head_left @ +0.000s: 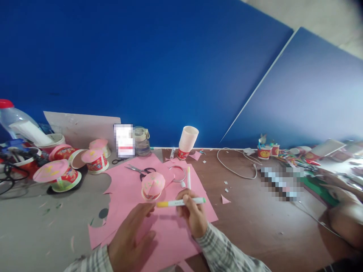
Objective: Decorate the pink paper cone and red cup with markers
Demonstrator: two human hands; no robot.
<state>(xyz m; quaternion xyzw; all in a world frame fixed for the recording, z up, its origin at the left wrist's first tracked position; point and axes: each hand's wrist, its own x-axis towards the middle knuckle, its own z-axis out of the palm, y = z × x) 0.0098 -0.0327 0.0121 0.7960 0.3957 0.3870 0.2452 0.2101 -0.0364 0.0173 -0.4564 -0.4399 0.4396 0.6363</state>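
Note:
My right hand (194, 215) grips a white marker (174, 203) with a yellow end and a green end, holding it level above pink paper (167, 245). To its left, my left hand (132, 234) is open, fingers stretched toward the marker's yellow end; whether they touch cannot be told. Just beyond stands a small paper cup (151, 195) topped by a pink paper cone (153, 183) with yellow-green marks. Behind it lie black-handled scissors (146, 172). A clear ring (178, 173), possibly a tape roll, and another yellow-ended marker (188, 178) lie beyond my right hand.
Several pink-topped red cups (96, 161) stand at left, near a clear lidded bottle (142, 141) and a blurred-out screen (124, 140). Stacked white cups (188, 139) lean at the back. Rightward are a white cable (236, 174), paper scraps (225, 199) and another person's hand (346, 211).

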